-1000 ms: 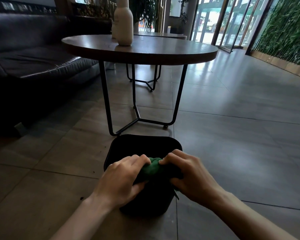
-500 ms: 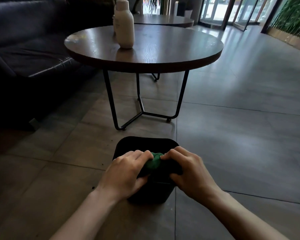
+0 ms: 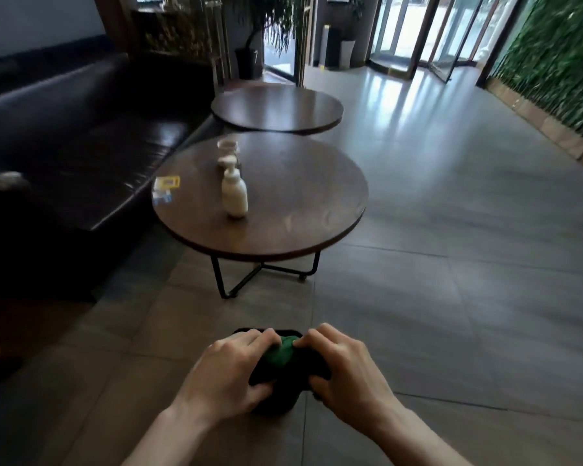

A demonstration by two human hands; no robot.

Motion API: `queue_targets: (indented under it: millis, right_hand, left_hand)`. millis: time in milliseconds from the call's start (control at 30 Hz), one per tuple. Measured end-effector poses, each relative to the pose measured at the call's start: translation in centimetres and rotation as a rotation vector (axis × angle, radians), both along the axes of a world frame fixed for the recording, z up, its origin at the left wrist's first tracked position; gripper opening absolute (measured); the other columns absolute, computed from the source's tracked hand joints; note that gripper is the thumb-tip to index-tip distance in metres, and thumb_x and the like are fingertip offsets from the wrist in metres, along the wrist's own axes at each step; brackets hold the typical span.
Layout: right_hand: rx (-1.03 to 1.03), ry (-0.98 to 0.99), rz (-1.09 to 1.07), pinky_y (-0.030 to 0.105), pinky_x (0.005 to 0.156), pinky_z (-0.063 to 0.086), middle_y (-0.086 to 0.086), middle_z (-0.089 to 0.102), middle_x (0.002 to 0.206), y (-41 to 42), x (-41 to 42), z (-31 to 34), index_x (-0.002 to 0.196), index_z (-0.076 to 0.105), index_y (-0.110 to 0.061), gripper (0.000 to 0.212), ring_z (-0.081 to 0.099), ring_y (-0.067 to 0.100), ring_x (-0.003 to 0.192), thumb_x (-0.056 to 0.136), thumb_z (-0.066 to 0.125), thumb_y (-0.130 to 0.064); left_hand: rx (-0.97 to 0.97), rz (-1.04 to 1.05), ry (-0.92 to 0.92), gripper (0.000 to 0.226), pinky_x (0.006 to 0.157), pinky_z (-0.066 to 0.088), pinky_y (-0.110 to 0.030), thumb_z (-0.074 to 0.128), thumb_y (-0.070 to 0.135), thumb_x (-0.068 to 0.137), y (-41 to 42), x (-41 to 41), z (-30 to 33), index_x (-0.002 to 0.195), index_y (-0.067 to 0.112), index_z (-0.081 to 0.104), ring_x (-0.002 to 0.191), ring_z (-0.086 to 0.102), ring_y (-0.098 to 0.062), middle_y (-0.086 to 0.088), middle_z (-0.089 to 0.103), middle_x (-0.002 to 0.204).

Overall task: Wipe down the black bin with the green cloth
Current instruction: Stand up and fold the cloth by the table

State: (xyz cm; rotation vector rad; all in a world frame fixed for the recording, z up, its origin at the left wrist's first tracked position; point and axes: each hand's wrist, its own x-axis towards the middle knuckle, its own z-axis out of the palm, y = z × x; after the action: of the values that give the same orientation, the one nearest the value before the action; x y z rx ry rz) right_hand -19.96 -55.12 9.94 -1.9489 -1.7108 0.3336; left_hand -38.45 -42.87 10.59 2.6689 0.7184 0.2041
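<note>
Head view shows the black bin on the tiled floor, in front of the nearer round table and mostly hidden under both hands. The left hand and the right hand each have fingers curled and clamped on the bunched green cloth, pressing it against the bin's near top edge. Wiping looks underway at that rim; how much of the sides or inside is already clean cannot be told.
</note>
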Motion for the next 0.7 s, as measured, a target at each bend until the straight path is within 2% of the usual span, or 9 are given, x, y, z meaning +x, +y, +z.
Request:
queue_targets:
  millis: [133, 333, 600, 700]
  right_hand:
    - [0.064, 0.019, -0.012, 0.033, 0.072, 0.053, -0.012, 0.058, 0.101, -1.2, 0.0, 11.4, 0.110, 0.061, -0.033, 0.047, 0.063, 0.016, 0.086, 0.069, 0.071, -0.013]
    - [0.145, -0.028, 0.005, 0.032, 0.072, 0.055, -0.011, 0.060, 0.105, -3.4, 0.2, 23.7, 0.113, 0.062, -0.030, 0.044, 0.064, 0.015, 0.087, 0.075, 0.080, -0.017]
    - [0.192, -0.015, 0.005, 0.032, 0.069, 0.054, -0.011, 0.061, 0.101, -6.1, -0.1, 30.3, 0.112, 0.063, -0.029, 0.046, 0.063, 0.015, 0.081, 0.072, 0.083, -0.039]
    - [0.215, -0.016, -0.014, 0.030, 0.068, 0.053, -0.014, 0.060, 0.098, -6.4, 0.2, 31.4, 0.108, 0.062, -0.034, 0.046, 0.062, 0.012, 0.080, 0.069, 0.086, -0.038]
  left_hand:
    - [0.021, 0.020, -0.047, 0.044, 0.071, 0.047, -0.023, 0.068, 0.039, 0.068, -1.3, 0.1, 12.0, 0.110, 0.037, 0.054, 0.088, 0.063, -0.011, 0.015, 0.063, 0.096]
    - [0.078, 0.050, -0.104, 0.043, 0.075, 0.053, -0.030, 0.068, 0.044, 0.071, -3.6, -0.1, 24.6, 0.110, 0.041, 0.051, 0.088, 0.063, -0.006, 0.018, 0.063, 0.098]
    - [0.103, 0.092, -0.157, 0.045, 0.070, 0.053, -0.031, 0.068, 0.041, 0.064, -6.7, -0.1, 30.8, 0.106, 0.040, 0.052, 0.080, 0.062, -0.006, 0.017, 0.062, 0.088]
    - [0.105, 0.101, -0.182, 0.043, 0.069, 0.053, -0.030, 0.069, 0.041, 0.064, -7.2, 0.2, 32.0, 0.104, 0.041, 0.051, 0.077, 0.061, -0.002, 0.018, 0.061, 0.086]
